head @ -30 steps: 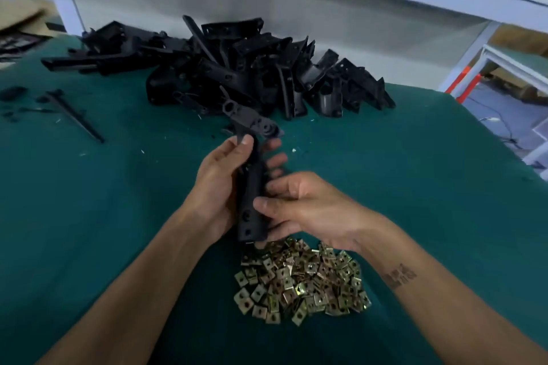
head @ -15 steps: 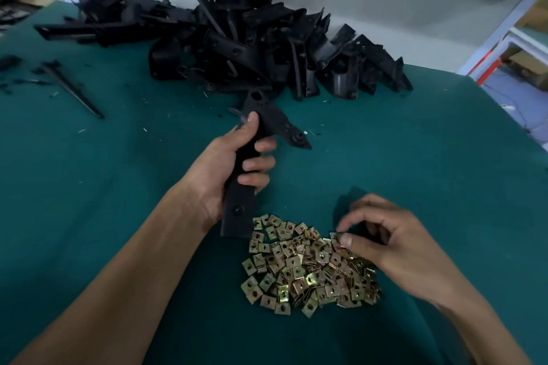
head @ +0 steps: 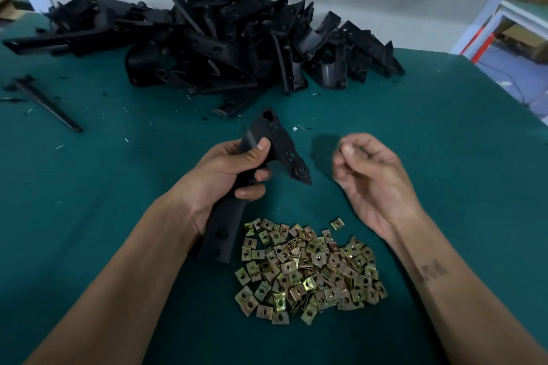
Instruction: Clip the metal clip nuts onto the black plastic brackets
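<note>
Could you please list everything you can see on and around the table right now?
Bracket: one, black, held upright-tilted at table centre.
Bracket pile: many, black, far side of table.
Clip nuts: a heap, brass-gold, near edge, one stray just beyond it.
Thin strip: one, black, far left.
Table cover: one, teal.
Shelf frame: white, right background.
Left hand: grips the bracket.
Right hand: raised, fingers curled; whether it pinches a nut is unclear.

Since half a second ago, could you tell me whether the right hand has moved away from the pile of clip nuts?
Yes. The right hand has lifted off the pile of clip nuts and now sits beyond it, toward the bracket in the left hand.
</note>
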Available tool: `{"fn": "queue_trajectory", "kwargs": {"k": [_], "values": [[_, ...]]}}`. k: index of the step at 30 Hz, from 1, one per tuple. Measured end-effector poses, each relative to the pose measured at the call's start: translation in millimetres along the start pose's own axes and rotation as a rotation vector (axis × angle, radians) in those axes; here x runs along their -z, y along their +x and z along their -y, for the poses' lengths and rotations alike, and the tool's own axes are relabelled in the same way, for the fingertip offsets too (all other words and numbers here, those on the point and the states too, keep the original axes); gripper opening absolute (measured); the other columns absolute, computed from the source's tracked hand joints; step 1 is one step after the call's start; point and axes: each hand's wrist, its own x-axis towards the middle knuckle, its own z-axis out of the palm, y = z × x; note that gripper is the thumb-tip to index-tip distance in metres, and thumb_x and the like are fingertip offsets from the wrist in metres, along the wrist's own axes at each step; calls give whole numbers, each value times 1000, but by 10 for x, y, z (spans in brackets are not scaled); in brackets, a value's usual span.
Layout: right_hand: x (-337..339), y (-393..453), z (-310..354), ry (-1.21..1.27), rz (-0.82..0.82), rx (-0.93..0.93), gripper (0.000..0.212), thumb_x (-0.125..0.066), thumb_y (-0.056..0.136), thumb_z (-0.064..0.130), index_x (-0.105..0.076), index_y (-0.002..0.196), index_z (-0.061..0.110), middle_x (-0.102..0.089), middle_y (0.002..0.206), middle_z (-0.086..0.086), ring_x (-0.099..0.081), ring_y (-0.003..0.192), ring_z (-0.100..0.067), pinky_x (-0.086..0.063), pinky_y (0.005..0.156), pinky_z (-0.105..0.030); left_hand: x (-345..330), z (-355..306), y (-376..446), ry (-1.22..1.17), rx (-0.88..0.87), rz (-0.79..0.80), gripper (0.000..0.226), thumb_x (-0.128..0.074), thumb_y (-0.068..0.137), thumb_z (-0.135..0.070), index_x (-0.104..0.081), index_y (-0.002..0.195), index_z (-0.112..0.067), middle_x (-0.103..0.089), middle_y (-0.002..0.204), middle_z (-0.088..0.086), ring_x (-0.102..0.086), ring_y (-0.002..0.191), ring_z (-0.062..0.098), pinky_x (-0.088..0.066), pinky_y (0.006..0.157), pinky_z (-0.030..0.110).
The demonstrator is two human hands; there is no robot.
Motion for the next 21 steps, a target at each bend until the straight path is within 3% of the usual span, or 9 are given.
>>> {"fn": "queue_trajectory", "kwargs": {"k": [5,10,13,16,21], "values": [[-254,211,-165,100,143,-25,19,-68,77,-9,-76,88,3,-73,82,-12,-71,73,-16,-57,66,-21,44,-10,17,-5,-38,-6,22,-74,85,-23,-53,83,-18,-38,73,-7,-33,52,4,-30,36,13],[-216,173,-184,83,279,-60,15,-71,77,0,-79,90,4,-76,83,-9,-72,72,-13,-56,63,-19,42,5,14,134,-61,31,23,-71,88,-24,-51,87,-12,-34,71,-4,-28,49,4,-30,36,14],[-231,186,-194,41,256,-62,22,-70,77,-5,-73,98,1,-76,82,-10,-71,69,-14,-56,60,-21,25,16,20,196,-69,47,21,-70,87,-25,-53,86,-13,-37,67,-6,-27,48,4,-29,35,13],[-244,183,-196,22,219,-69,16,-70,73,-6,-75,85,4,-74,77,-10,-71,68,-16,-57,60,-23,18,12,23,210,-85,48,20,-69,86,-25,-53,84,-12,-41,65,-7,-27,47,3,-29,35,13],[-241,173,-174,20,203,-88,13,-71,70,-4,-79,75,5,-75,78,-13,-72,70,-19,-59,63,-23,19,15,28,211,-88,20,33,-70,84,-24,-51,106,-7,-34,67,-3,-27,47,4,-28,34,13]]}}
